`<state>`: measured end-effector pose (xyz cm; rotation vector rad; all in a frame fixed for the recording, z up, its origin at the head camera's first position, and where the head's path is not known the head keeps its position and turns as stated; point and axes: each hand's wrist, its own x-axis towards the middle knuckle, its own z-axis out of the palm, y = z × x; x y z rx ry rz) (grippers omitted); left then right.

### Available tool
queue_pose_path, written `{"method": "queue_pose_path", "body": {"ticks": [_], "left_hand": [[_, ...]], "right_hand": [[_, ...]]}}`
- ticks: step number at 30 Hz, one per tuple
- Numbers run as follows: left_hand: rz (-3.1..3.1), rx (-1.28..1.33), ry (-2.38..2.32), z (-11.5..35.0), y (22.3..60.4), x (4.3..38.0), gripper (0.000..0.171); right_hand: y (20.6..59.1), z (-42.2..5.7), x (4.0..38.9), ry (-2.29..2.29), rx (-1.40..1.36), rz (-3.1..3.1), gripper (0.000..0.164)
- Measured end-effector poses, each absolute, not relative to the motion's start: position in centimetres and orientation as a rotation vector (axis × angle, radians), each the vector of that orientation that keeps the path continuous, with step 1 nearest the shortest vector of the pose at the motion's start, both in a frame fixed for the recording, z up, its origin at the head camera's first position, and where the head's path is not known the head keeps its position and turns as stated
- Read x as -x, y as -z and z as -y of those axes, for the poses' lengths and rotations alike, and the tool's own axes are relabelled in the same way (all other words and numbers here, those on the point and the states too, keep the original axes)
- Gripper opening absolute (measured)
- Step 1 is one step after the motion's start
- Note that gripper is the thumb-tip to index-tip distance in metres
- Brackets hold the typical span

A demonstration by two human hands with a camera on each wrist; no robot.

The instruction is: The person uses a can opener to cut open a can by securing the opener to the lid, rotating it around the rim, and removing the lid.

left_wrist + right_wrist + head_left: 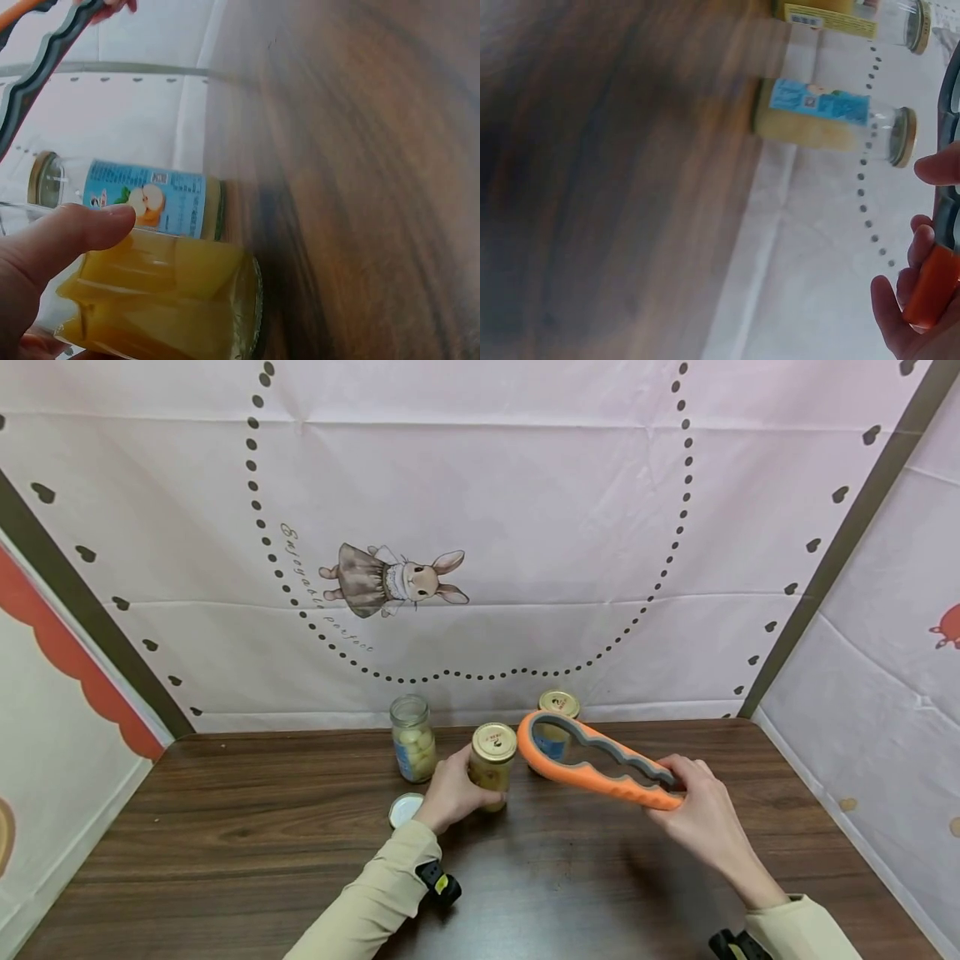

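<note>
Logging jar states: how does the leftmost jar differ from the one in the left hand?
Lid: the leftmost jar is uncapped; the held jar has its gold lid on.
Contact: the left hand grips the held jar; the leftmost jar stands free of both hands.
Contents: pale, greenish-yellow pieces in the leftmost jar; deeper yellow in the held jar.
Shared: both are clear glass jars with contents inside.

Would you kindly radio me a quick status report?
Left hand gripping gold-lidded fruit jar. Right hand holding orange jar opener. Nothing seen between jar and opener.
</note>
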<state>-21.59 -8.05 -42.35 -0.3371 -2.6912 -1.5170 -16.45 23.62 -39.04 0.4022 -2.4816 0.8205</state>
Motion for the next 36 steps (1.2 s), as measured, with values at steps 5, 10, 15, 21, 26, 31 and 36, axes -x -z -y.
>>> {"method": "queue_pose_path", "body": {"ticks": [5,10,15,21,26,31,36], "left_hand": [[2.700,0.385,1.522,7.9,42.1,20.8,0.054],[2.701,0.451,1.484,7.5,41.6,20.2,0.054],[2.689,0.539,1.454,7.2,41.0,19.2,0.050],[2.675,0.604,1.508,6.5,40.7,18.1,0.052],[2.651,0.635,1.645,5.7,40.7,17.7,0.064],[2.705,0.569,1.617,5.2,40.5,16.9,0.061],[2.729,0.578,1.552,5.1,40.2,16.4,0.051]], "right_hand": [[38.1,-22.7,16.8,-0.794,-0.466,2.440,0.036],[37.1,-21.7,17.1,-0.779,-0.522,2.422,0.033],[36.2,-20.7,17.1,-0.751,-0.558,2.432,0.037],[35.5,-19.5,16.5,-0.712,-0.613,2.425,0.041],[35.2,-18.5,16.3,-0.703,-0.634,2.447,0.042],[35.1,-17.7,15.9,-0.676,-0.620,2.497,0.038],[35.0,-17.3,15.7,-0.644,-0.609,2.553,0.037]]}}
